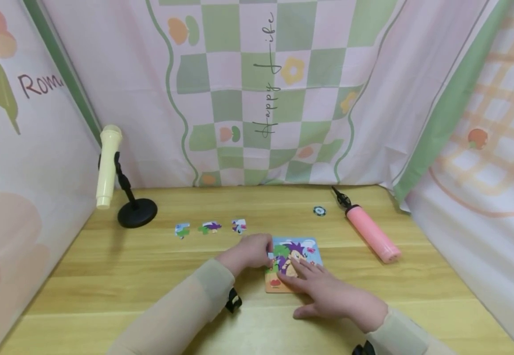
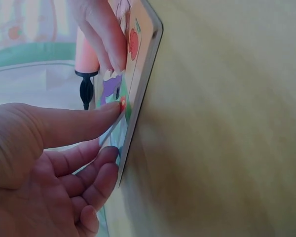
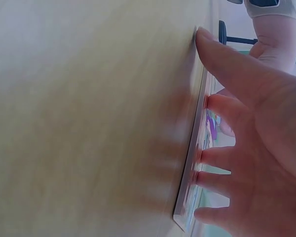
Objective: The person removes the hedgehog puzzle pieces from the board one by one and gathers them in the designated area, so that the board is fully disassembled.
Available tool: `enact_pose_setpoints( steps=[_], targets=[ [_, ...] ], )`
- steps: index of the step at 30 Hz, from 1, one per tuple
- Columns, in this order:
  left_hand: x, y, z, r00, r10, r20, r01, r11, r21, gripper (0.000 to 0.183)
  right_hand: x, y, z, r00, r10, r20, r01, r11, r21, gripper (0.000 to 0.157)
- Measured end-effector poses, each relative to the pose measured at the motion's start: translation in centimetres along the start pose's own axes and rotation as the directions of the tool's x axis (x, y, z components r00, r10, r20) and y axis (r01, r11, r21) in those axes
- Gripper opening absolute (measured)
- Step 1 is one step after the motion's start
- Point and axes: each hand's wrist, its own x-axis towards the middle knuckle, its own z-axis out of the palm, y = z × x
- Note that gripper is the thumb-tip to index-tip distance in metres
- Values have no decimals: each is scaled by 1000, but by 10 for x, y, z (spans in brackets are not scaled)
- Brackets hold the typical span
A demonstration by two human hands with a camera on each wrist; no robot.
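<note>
A small square jigsaw puzzle (image 1: pixel 314 251) with a purple-haired cartoon figure lies flat on the table. At its left side my left hand (image 1: pixel 253 249) pinches a puzzle piece (image 2: pixel 111 129) between thumb and fingers, tilted against the board in the left wrist view. My right hand (image 1: pixel 325 291) rests on the puzzle's lower right with fingers spread, its fingertips (image 3: pixel 203 157) on the surface. The right thumb is held out to the side, off the board near the tabletop. Part of the picture is hidden under the hands.
Three loose puzzle pieces, a left one (image 1: pixel 182 230), a middle one (image 1: pixel 211 227) and a right one (image 1: pixel 239 226), lie behind my left hand. A cream microphone (image 1: pixel 108 167) on a black stand (image 1: pixel 137 213) is at left. A round chip (image 1: pixel 319 211) and a pink pump (image 1: pixel 372 232) lie at right.
</note>
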Motion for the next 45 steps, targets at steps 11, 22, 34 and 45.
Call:
enact_pose_setpoints(
  steps=[11, 22, 34, 45],
  targets=[
    [6, -14, 3, 995, 65, -79, -84, 960, -266, 16, 1, 2, -1, 1000, 12, 21, -12, 1000, 14, 79],
    [-9, -40, -29, 985, 42, -169, -90, 953, -289, 4, 1, 0, -1, 1000, 12, 23, -12, 1000, 10, 81],
    [-57, -113, -78, 965, -84, -249, 16, 964, -264, 8, 1, -2, -1, 1000, 22, 21, -22, 1000, 18, 81],
    [-101, -175, -94, 958, -203, -204, 152, 958, -243, 7, 0, -1, 1, 1000, 21, 15, -21, 1000, 10, 82]
  ],
)
